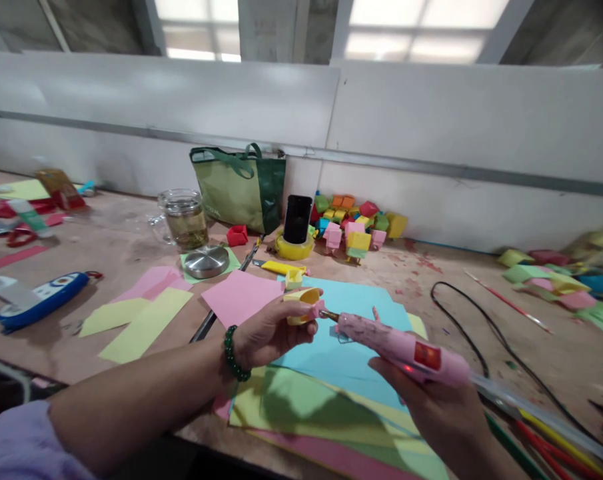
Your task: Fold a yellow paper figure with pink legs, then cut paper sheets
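Note:
Between the fingers of my left hand (271,330) is a small folded yellow paper box (301,307), with a little pink paper piece (319,309) at its right side. My right hand (436,407) is wrapped round a pink hot glue gun (401,347), whose red light glows. The metal nozzle points left and meets or nearly meets the pink piece; I cannot tell whether it touches. A clear glue stick (501,393) runs out of the gun's back. Below both hands lie blue paper (351,300) and green paper sheets (301,400).
Behind stand a glass mug of tea (184,220), a green bag (238,190), a phone (298,220) on a yellow tape roll (294,248), and a heap of coloured paper boxes (356,227). A yellow cutter (278,267) and steel lid (206,261) lie nearer. A black cable (474,320) curves at right.

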Available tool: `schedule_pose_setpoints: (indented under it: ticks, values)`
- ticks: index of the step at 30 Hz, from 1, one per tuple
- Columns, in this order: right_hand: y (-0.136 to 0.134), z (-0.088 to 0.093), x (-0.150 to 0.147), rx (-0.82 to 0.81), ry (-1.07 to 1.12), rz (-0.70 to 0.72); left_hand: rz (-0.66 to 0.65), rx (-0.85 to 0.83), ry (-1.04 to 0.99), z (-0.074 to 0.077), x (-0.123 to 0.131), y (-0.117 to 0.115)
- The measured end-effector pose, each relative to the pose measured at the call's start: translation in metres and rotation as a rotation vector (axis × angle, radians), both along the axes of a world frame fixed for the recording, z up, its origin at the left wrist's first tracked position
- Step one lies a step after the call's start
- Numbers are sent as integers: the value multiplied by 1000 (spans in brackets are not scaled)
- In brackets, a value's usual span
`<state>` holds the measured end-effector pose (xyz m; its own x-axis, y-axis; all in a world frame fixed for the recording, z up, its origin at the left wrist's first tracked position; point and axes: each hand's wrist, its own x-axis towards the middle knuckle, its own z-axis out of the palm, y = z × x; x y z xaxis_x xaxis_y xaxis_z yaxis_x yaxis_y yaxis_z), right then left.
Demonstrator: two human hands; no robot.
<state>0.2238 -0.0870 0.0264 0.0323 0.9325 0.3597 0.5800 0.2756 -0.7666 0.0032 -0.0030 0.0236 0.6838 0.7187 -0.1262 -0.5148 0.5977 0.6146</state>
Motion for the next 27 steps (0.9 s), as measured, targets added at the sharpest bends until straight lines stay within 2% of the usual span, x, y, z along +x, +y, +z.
schedule_pose_setpoints:
  ticks: [8,14,19,22,27]
  values:
    - [-1,4,1,16,-78,-100,-53,31,5,1,0,0]
    - [-1,3,-1,75,-19,-66,-39,81,33,-2,1,-2]
    - [-1,10,-8,110,110,-146,-35,62,53,-4,2,-1]
    - [1,17,-11,136,226,-122,-42,49,54,-5,1,1]
    - [5,17,-5,-125,318,-232,-63,69,47,-6,1,3]
